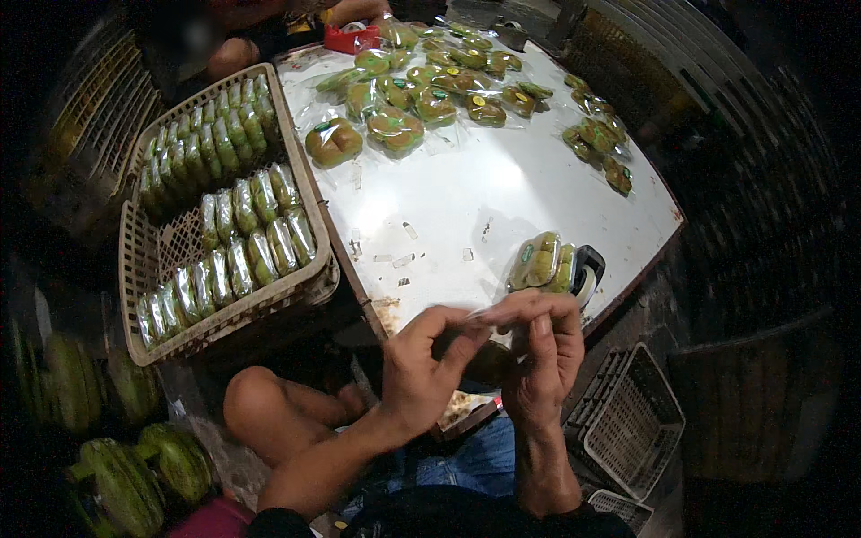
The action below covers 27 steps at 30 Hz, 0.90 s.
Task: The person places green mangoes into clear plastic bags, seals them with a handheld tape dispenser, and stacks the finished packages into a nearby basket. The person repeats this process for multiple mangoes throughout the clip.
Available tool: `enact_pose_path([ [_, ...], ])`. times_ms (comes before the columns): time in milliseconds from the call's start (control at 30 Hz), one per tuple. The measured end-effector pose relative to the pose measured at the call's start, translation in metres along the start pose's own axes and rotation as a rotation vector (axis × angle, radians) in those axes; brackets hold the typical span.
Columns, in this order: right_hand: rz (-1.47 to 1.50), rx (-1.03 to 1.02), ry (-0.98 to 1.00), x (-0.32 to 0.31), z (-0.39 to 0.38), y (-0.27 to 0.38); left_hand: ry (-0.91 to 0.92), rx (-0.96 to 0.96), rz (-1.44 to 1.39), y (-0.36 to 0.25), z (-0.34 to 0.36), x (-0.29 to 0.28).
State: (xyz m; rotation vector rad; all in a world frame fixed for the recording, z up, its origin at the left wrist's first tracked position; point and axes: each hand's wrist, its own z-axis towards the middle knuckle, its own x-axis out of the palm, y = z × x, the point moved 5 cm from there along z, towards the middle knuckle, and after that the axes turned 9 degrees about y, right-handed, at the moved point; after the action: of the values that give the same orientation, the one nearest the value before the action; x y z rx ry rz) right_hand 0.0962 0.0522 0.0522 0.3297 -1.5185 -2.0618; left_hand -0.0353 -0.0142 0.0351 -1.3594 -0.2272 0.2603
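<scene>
Near the table's front edge, my left hand [424, 368] and my right hand [542, 359] meet with bent fingers, pinched on a piece of thin clear plastic [477, 317]. A dark green item [491, 363] shows between and below them, mostly hidden; I cannot tell if it is attached to the plastic. Just beyond my right fingers sit a bagged pack of green produce [536, 264] and a black tape dispenser [589, 273].
Bagged produce [395, 130] is spread over the back of the white table [413, 206]. A crate [318, 242] of upright packs stands left; stacked crates [635, 417] sit low right. Large green fruits [117, 471] lie lower left. Another person [229, 58] is at the back.
</scene>
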Motion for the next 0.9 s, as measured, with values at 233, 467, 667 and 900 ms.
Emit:
enact_pose_path([
  [233,-0.853,-0.314,0.069,0.02,-0.007,0.007,-0.023,-0.242,-0.464,0.011,0.009,-0.006],
  [467,-0.779,-0.182,0.284,0.012,-0.005,-0.007,0.09,0.281,0.162,-0.005,0.012,-0.019],
  [667,-0.79,-0.246,0.462,0.01,-0.003,0.007,0.063,-0.054,-0.414,0.019,0.012,-0.013],
  [900,-0.731,-0.173,0.176,0.004,-0.003,-0.002,-0.048,0.065,-0.041,0.006,0.018,-0.008],
])
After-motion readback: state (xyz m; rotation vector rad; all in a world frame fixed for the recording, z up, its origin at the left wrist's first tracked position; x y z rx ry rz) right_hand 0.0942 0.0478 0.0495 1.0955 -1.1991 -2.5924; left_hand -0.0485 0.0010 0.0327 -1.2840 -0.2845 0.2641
